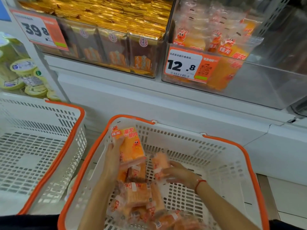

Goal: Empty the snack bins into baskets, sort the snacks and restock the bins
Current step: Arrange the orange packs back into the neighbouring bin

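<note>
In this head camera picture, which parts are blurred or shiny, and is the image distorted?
Head view: the right hand and the packet it grips are smeared by motion; the left hand and its stack of packets look sharper; glare on the gold packets and clear bin; wide-angle bending at the shelf edges.

Bright even store light, wide-angle bending at edges, right hand [178,174] perhaps motion-blurred
</note>
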`<action>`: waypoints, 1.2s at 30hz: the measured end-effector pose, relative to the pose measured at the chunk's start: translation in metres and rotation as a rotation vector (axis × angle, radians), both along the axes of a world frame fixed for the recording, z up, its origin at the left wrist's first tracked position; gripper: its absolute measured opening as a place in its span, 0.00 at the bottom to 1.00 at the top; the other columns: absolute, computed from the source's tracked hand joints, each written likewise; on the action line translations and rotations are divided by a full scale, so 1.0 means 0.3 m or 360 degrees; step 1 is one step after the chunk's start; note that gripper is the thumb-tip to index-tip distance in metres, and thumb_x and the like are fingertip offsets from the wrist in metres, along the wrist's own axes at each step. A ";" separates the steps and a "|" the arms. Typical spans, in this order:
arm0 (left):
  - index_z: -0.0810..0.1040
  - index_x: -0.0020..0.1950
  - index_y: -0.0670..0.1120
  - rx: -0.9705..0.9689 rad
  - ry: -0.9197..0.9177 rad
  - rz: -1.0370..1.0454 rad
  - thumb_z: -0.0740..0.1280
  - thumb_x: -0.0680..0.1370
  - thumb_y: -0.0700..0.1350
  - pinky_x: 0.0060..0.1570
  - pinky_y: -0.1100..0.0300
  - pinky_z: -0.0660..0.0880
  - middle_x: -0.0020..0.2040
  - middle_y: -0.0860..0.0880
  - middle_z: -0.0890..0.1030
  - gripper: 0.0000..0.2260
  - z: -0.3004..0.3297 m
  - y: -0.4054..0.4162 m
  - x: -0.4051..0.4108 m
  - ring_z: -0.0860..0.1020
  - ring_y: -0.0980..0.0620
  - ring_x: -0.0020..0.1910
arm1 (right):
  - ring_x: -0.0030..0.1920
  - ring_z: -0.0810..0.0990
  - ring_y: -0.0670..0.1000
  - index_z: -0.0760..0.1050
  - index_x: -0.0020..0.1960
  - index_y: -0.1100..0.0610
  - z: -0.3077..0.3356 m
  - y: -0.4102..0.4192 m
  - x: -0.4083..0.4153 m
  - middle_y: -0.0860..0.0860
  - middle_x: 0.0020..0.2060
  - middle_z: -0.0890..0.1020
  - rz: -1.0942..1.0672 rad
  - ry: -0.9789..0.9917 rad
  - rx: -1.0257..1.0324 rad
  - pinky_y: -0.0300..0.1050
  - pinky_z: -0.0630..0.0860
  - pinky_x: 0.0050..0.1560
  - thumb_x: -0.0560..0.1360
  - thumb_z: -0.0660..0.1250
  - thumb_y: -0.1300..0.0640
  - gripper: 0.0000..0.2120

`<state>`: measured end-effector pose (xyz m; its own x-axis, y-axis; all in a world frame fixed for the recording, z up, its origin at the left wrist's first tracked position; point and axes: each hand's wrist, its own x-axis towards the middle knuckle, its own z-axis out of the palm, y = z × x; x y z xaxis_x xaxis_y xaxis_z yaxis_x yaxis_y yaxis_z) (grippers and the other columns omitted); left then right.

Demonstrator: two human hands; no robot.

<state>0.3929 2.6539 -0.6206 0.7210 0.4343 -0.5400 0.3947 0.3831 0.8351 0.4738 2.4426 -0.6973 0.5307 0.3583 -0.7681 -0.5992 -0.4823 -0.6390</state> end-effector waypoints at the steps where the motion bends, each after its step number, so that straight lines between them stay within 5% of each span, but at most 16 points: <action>1: 0.71 0.66 0.50 -0.0004 -0.0033 -0.0051 0.64 0.74 0.66 0.51 0.47 0.80 0.59 0.44 0.81 0.27 0.020 -0.012 0.005 0.81 0.43 0.54 | 0.48 0.84 0.50 0.73 0.61 0.56 0.055 -0.056 0.012 0.52 0.51 0.84 0.0041 0.0033 0.0091 0.43 0.79 0.50 0.76 0.68 0.63 0.14; 4: 0.72 0.66 0.50 0.0091 -0.0032 -0.0142 0.63 0.75 0.63 0.40 0.55 0.81 0.55 0.46 0.82 0.25 0.021 -0.048 0.019 0.83 0.46 0.50 | 0.56 0.82 0.49 0.67 0.70 0.51 0.224 -0.194 0.055 0.50 0.57 0.82 0.0284 -0.0096 0.0092 0.48 0.77 0.61 0.76 0.70 0.55 0.25; 6: 0.71 0.67 0.50 0.0148 -0.0002 -0.0216 0.65 0.74 0.65 0.50 0.49 0.80 0.56 0.47 0.82 0.28 0.021 -0.068 0.029 0.83 0.47 0.51 | 0.58 0.80 0.46 0.66 0.71 0.45 0.365 -0.238 0.078 0.45 0.61 0.79 0.0520 -0.0397 -0.0042 0.47 0.75 0.64 0.73 0.72 0.49 0.29; 8: 0.73 0.68 0.48 0.0077 0.0034 -0.0343 0.68 0.71 0.67 0.58 0.42 0.76 0.57 0.47 0.82 0.33 0.059 -0.087 0.046 0.82 0.45 0.54 | 0.58 0.79 0.42 0.71 0.66 0.41 0.497 -0.252 0.085 0.41 0.59 0.79 0.0598 -0.0905 -0.0041 0.46 0.74 0.64 0.72 0.74 0.54 0.25; 11: 0.77 0.63 0.43 -0.0146 0.0012 -0.0518 0.67 0.77 0.56 0.62 0.44 0.74 0.57 0.45 0.83 0.22 0.151 -0.150 0.050 0.80 0.44 0.57 | 0.65 0.70 0.40 0.78 0.60 0.38 0.641 -0.249 0.056 0.39 0.62 0.77 0.0441 -0.1676 0.0111 0.38 0.65 0.69 0.72 0.74 0.61 0.23; 13: 0.79 0.59 0.48 -0.0181 -0.0024 -0.0723 0.68 0.74 0.58 0.56 0.49 0.77 0.51 0.49 0.85 0.19 0.196 -0.183 0.045 0.83 0.51 0.50 | 0.71 0.60 0.43 0.78 0.57 0.33 0.668 -0.241 0.040 0.36 0.68 0.70 0.0556 -0.2168 0.0008 0.40 0.55 0.72 0.71 0.74 0.62 0.26; 15: 0.78 0.49 0.49 -0.0254 -0.0119 -0.0753 0.63 0.78 0.53 0.39 0.60 0.79 0.33 0.55 0.84 0.09 0.251 -0.224 0.041 0.82 0.61 0.32 | 0.73 0.58 0.49 0.74 0.59 0.30 0.655 -0.234 0.032 0.36 0.70 0.67 0.0693 -0.2407 -0.0108 0.53 0.58 0.72 0.70 0.74 0.62 0.30; 18: 0.76 0.46 0.51 -0.0232 -0.0184 -0.0801 0.58 0.82 0.50 0.25 0.67 0.74 0.25 0.60 0.80 0.10 0.402 -0.277 0.007 0.77 0.66 0.23 | 0.71 0.59 0.45 0.75 0.59 0.29 0.662 -0.242 0.016 0.34 0.68 0.68 0.0708 -0.2205 -0.0054 0.58 0.68 0.66 0.72 0.71 0.68 0.33; 21: 0.79 0.57 0.49 -0.0187 -0.0225 -0.0796 0.59 0.80 0.56 0.48 0.55 0.78 0.43 0.51 0.86 0.15 0.284 -0.256 0.047 0.84 0.57 0.41 | 0.68 0.61 0.38 0.79 0.59 0.38 0.685 -0.255 0.005 0.35 0.67 0.68 0.0732 -0.1790 0.0090 0.51 0.66 0.69 0.75 0.62 0.70 0.28; 24: 0.76 0.65 0.50 -0.0176 -0.0254 -0.0816 0.55 0.79 0.62 0.58 0.49 0.76 0.56 0.46 0.84 0.23 0.270 -0.289 0.035 0.82 0.48 0.55 | 0.69 0.67 0.39 0.82 0.57 0.42 0.713 -0.230 -0.041 0.36 0.67 0.72 0.0242 -0.1157 0.0437 0.45 0.63 0.70 0.71 0.65 0.47 0.16; 28: 0.76 0.65 0.49 -0.0035 -0.0391 -0.0802 0.49 0.82 0.58 0.54 0.56 0.79 0.59 0.46 0.83 0.23 0.317 -0.350 0.038 0.82 0.50 0.56 | 0.69 0.67 0.43 0.68 0.69 0.41 0.704 -0.208 -0.052 0.41 0.68 0.67 -0.0239 -0.1051 0.0229 0.45 0.65 0.67 0.68 0.76 0.48 0.32; 32: 0.71 0.69 0.48 -0.0043 -0.0411 -0.0666 0.69 0.66 0.65 0.58 0.51 0.76 0.60 0.46 0.80 0.36 0.332 -0.349 0.057 0.80 0.47 0.57 | 0.57 0.80 0.53 0.60 0.74 0.57 0.679 -0.241 -0.020 0.55 0.60 0.79 -0.0608 -0.0450 0.0452 0.46 0.77 0.56 0.60 0.82 0.55 0.49; 36: 0.70 0.61 0.51 0.0022 -0.0385 -0.0721 0.67 0.72 0.56 0.46 0.54 0.73 0.55 0.49 0.80 0.21 0.349 -0.302 0.094 0.79 0.50 0.51 | 0.51 0.82 0.52 0.74 0.61 0.55 0.724 -0.270 0.004 0.56 0.52 0.83 -0.0579 -0.0782 0.0564 0.47 0.78 0.55 0.60 0.79 0.59 0.31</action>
